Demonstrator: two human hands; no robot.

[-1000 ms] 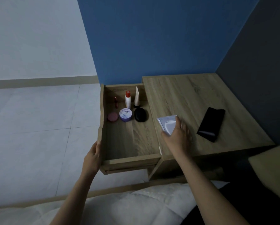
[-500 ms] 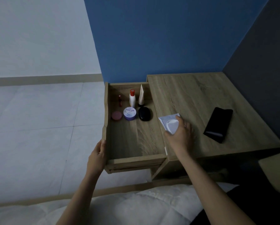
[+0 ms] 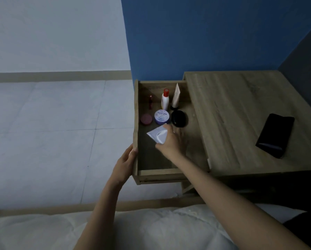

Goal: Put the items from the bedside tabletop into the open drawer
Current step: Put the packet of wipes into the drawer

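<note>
My right hand (image 3: 171, 143) holds a white packet (image 3: 157, 134) over the middle of the open wooden drawer (image 3: 135, 123), just in front of the items lying there. My left hand (image 3: 124, 165) grips the drawer's left wall near its front corner. At the drawer's back stand a red-capped white bottle (image 3: 165, 99), a white tube (image 3: 176, 96) and a small red lipstick (image 3: 150, 101). In front of them lie a pink round compact (image 3: 146, 119), a purple-lidded jar (image 3: 162, 116) and a black oval case (image 3: 179, 118). A black phone (image 3: 275, 135) lies on the bedside tabletop (image 3: 232, 105) at right.
A blue wall rises behind the bedside table and a dark grey wall borders its right side. Pale floor tiles spread to the left of the drawer. White bedding (image 3: 151, 230) fills the bottom of the view.
My right hand has lifted the white packet off the tabletop's left edge and carried it left, over the drawer. My left hand keeps its hold on the drawer's side. The view has shifted left.
</note>
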